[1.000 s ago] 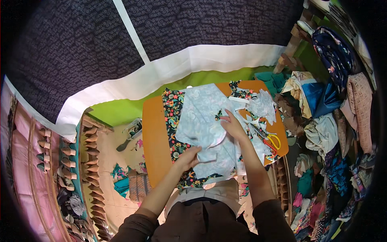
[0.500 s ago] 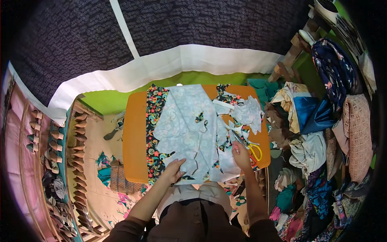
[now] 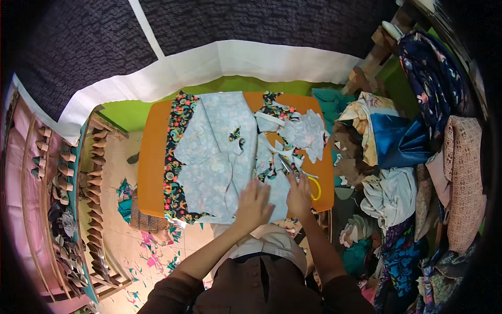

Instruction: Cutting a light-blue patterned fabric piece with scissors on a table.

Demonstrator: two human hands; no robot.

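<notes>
A large fabric, pale blue-white on its upturned face, is spread over an orange table. Its printed face shows along the left as a black floral strip. With fingers stretched and apart, my left hand lies on the fabric near the table's front edge. Beside it, my right hand covers the middle of a pair of scissors; it appears closed on them. The blades point away and left; the yellow handle loop shows on the right. Cut fabric pieces lie beyond the scissors.
Heaped cloth and fabric rolls line the right side, with blue satin among them. Shoe-shaped forms fill wooden racks on the left. Scraps litter the floor. A dark patterned curtain hangs behind.
My left hand has moved right across the fabric, close to my right hand, its fingers now straighter. The near part of the fabric lies smoother. The view has shifted, so the table appears farther left and higher.
</notes>
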